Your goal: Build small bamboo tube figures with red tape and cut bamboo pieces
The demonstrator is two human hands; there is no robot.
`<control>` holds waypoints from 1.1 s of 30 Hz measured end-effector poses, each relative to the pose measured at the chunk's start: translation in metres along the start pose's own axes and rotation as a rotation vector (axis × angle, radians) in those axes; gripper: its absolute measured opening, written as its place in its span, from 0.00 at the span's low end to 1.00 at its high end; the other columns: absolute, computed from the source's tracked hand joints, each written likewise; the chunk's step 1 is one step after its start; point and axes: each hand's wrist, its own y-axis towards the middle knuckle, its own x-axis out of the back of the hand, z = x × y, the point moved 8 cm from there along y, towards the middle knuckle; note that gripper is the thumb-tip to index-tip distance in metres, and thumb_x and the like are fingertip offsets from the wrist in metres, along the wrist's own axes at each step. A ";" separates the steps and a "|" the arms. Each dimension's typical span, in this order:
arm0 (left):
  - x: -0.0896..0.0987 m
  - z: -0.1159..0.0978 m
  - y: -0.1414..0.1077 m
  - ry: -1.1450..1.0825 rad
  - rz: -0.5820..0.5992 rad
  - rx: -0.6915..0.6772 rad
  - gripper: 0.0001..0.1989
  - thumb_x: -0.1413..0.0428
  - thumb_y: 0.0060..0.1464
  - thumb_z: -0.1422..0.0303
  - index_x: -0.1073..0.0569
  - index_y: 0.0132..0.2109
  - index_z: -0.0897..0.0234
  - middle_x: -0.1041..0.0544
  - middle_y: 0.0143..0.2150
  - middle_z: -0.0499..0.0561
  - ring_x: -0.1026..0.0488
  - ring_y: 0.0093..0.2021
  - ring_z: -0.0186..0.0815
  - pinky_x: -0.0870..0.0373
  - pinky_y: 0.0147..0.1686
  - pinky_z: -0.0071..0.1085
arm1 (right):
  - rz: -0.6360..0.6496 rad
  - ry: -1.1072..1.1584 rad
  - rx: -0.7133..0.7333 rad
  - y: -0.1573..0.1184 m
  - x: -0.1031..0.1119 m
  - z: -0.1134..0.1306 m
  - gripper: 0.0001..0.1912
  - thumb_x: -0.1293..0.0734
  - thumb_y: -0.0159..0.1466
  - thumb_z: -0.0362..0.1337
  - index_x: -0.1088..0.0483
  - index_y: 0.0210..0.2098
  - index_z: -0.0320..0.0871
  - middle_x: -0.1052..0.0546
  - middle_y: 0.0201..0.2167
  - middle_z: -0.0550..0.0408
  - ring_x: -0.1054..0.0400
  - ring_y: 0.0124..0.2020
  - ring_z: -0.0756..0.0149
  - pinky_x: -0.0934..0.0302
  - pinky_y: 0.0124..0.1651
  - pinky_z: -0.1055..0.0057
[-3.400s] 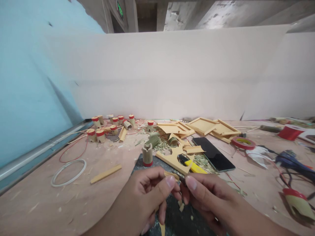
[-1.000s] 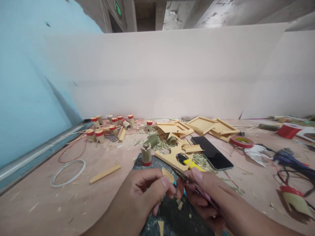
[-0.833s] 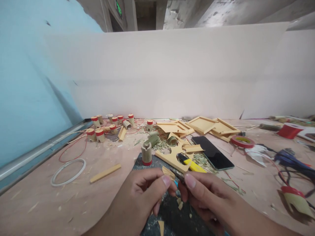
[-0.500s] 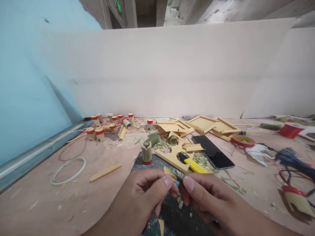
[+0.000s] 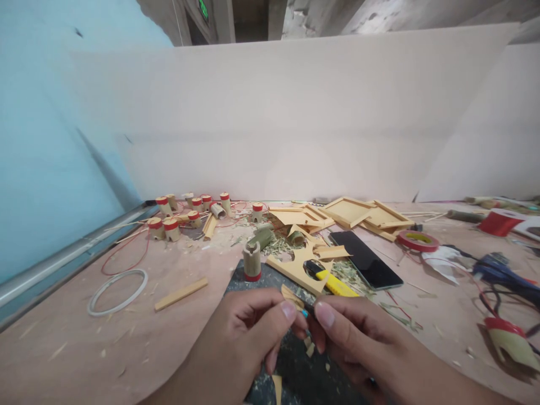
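My left hand (image 5: pixel 253 334) pinches a small, thin piece of light wood (image 5: pixel 290 296) between thumb and fingers. My right hand (image 5: pixel 358 340) is closed on a dark slim tool (image 5: pixel 309 308), whose tip meets the wood piece; a small blue bit shows beside it, and the rest of the tool is hidden by the fingers. Both hands are close together over a dark mat (image 5: pixel 295 365) with wood chips on it. Just beyond them lie a yellow utility knife (image 5: pixel 340 284), a thin wood sheet with round cut-outs (image 5: pixel 280 271) and a notched bamboo tube (image 5: pixel 252 260) with a red band at its base.
Several red-topped bamboo tubes (image 5: pixel 171 229) stand at the back left. A white ring (image 5: pixel 93 298) and a wood strip (image 5: pixel 181 294) lie at left. Wooden frames (image 5: pixel 348 212), a phone (image 5: pixel 366 260), red tape (image 5: pixel 417 241) and a blue-handled tool (image 5: pixel 506 278) lie toward the right.
Hardly anything differs. Both hands keep their grip on the wood piece and the dark tool, and the camera view has shifted very slightly.
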 end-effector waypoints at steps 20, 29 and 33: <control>-0.002 0.002 -0.001 -0.038 0.023 0.014 0.22 0.46 0.69 0.51 0.20 0.35 0.63 0.35 0.18 0.41 0.48 0.16 0.24 0.51 0.17 0.22 | -0.021 0.000 -0.016 -0.003 0.000 -0.007 0.36 0.33 0.63 0.75 0.33 0.32 0.46 0.48 0.19 0.70 0.58 0.18 0.75 0.60 0.19 0.75; -0.004 0.000 -0.002 -0.041 0.041 0.025 0.21 0.46 0.69 0.54 0.19 0.36 0.64 0.35 0.18 0.41 0.48 0.16 0.25 0.52 0.17 0.23 | 0.008 -0.005 0.008 -0.001 -0.002 -0.005 0.34 0.34 0.66 0.73 0.35 0.31 0.47 0.49 0.19 0.70 0.59 0.18 0.75 0.61 0.18 0.73; -0.006 -0.002 -0.001 -0.048 0.050 0.003 0.21 0.46 0.69 0.55 0.18 0.36 0.64 0.35 0.18 0.41 0.48 0.16 0.25 0.51 0.18 0.24 | 0.037 -0.014 0.036 0.000 -0.004 -0.005 0.34 0.35 0.67 0.73 0.33 0.33 0.47 0.47 0.18 0.70 0.59 0.16 0.75 0.63 0.16 0.73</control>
